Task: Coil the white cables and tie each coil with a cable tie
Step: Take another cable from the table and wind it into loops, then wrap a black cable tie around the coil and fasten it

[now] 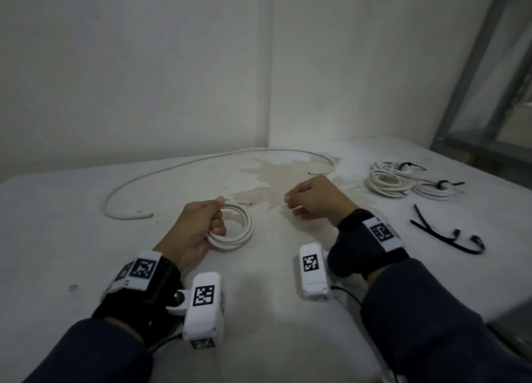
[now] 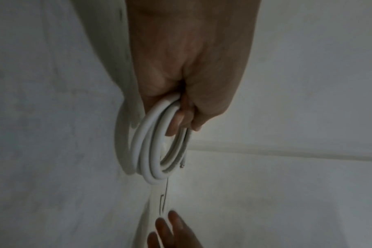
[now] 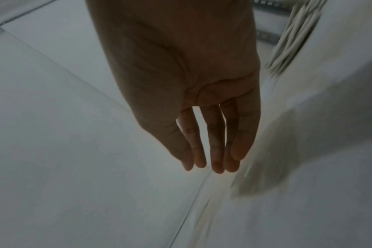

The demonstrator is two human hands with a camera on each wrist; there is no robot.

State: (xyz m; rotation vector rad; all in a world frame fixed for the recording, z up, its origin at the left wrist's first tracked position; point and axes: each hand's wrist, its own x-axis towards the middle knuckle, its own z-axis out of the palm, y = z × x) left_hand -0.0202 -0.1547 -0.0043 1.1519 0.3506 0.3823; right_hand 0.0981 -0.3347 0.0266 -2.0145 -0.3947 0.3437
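The left hand (image 1: pixel 198 227) grips a small coil of white cable (image 1: pixel 239 228), fingers curled through its loops, just above the table (image 1: pixel 72 238). The right hand (image 1: pixel 313 199) hangs beside it at 3 o'clock, fingers loose and holding nothing. An uncoiled white cable (image 1: pixel 184 166) arcs from 10 to 1 o'clock. Tied coils (image 1: pixel 403 181) lie at 2 o'clock, loose black cable ties (image 1: pixel 443 232) nearer. The wrist cameras (image 1: pixel 204 307) bear black-and-white square code markers, no readable writing.

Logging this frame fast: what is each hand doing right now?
Left hand: fingers curled round the white cable coil, holding it.
Right hand: open, fingers straight, holding nothing.
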